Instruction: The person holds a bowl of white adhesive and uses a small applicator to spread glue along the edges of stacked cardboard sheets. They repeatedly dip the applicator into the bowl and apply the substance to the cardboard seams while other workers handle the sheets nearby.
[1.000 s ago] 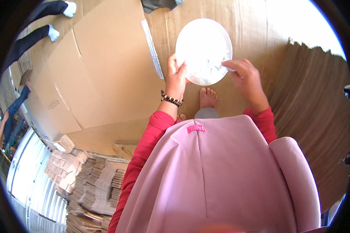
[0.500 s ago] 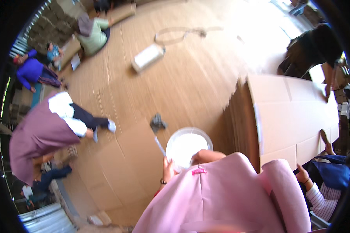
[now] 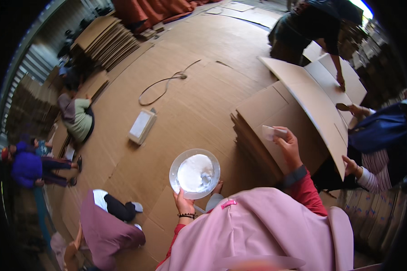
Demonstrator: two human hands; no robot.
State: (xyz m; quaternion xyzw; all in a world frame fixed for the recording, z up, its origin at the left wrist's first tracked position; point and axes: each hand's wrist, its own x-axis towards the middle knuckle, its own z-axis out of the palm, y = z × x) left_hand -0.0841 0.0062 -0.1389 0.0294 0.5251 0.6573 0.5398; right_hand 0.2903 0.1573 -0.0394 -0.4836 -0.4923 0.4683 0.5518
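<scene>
A round, clear plastic tub [image 3: 172, 168] of thick white paste [image 3: 192, 171] is in front of me. My left hand [image 3: 184, 204] grips its near rim, fingers closed on the edge. A hollow shows on the right side of the paste. Raised to the right of the tub, my right hand [image 3: 288, 145] pinches a small, flat, whitish scraper-like piece [image 3: 270, 133]. That piece is held over the near left part of a stack of brown cardboard sheets [image 3: 262, 106], apart from the tub.
Right of the stack, two people hold a large folded cardboard sheet [image 3: 303, 97] tilted above it. A pale box [image 3: 142, 126] and a looped cord [image 3: 163, 83] lie on the cardboard-covered floor ahead. At left, a person in purple [image 3: 106, 226] bends low; others sit farther back.
My right hand has left the tub and risen to the right with the whitish piece. My view has turned rightward. The cardboard sheet on the stack has been lifted by the people there.
</scene>
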